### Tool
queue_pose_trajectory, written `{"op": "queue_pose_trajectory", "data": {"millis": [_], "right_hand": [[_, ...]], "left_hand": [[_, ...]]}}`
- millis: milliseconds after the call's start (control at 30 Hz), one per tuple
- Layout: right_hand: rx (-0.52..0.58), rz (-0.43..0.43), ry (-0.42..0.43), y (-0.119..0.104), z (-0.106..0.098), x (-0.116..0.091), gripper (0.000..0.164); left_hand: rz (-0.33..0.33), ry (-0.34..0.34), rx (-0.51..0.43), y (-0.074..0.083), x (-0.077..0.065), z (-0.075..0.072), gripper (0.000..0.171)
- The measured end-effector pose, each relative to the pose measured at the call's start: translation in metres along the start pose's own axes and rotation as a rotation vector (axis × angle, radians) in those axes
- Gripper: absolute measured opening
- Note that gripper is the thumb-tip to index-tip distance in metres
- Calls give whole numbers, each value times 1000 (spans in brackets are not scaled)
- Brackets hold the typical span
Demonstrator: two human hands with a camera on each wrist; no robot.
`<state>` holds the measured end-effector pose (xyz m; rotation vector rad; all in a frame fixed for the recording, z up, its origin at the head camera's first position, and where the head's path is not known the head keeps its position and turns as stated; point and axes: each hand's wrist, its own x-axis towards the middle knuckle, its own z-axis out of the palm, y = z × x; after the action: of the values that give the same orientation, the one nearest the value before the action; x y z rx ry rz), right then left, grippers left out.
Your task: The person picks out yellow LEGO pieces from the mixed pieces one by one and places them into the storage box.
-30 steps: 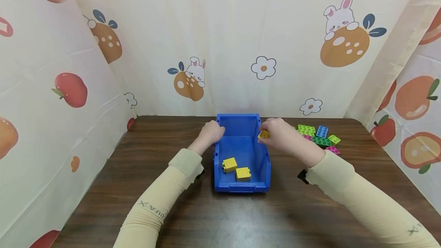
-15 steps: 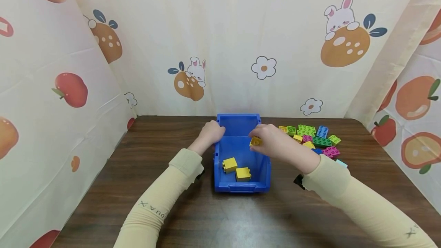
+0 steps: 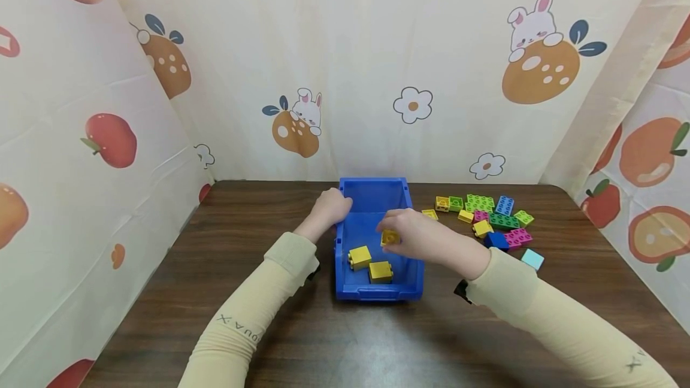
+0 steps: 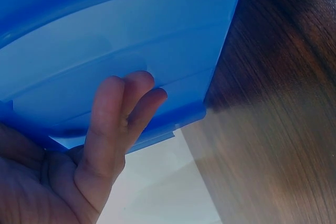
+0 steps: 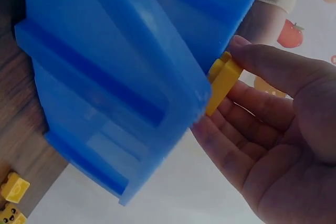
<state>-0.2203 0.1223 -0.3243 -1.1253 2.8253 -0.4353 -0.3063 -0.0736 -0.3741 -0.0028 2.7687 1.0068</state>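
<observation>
A blue plastic bin (image 3: 379, 294) stands on the table with two yellow toy bricks (image 3: 359, 257) lying near its front. At the bin's left wall, my left hand (image 3: 330, 206) grips the rim; the left wrist view has its fingers (image 4: 105, 124) against the wall's outer side. My right hand (image 3: 417, 234) is over the bin's right part. Between thumb and fingertips it pinches another yellow brick (image 3: 390, 237), hollow side toward the head camera. From the right wrist, that brick (image 5: 224, 85) appears just beyond the bin's right wall (image 5: 105, 77).
Right of the bin lie several loose bricks: yellow ones (image 3: 482, 229), a dark green one (image 3: 504, 222), a light blue one (image 3: 532, 259), pink, blue and lime ones. A printed curtain (image 3: 356, 64) closes off the back and sides of the wooden table (image 3: 259, 214).
My right hand has moved left and toward me with the yellow brick, from the bin's right rim to above its inside. More loose bricks are uncovered. The left hand stays put.
</observation>
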Motion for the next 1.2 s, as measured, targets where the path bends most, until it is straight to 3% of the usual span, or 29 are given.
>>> {"op": "queue_pose_trajectory", "data": {"millis": [467, 1200], "right_hand": [[-17, -59, -30, -4, 18, 3, 24], [-108, -71, -179, -10, 44, 7, 30]], "left_hand": [[9, 7, 2, -1, 1, 1, 40], [-20, 1, -11, 1, 0, 1, 39]]}}
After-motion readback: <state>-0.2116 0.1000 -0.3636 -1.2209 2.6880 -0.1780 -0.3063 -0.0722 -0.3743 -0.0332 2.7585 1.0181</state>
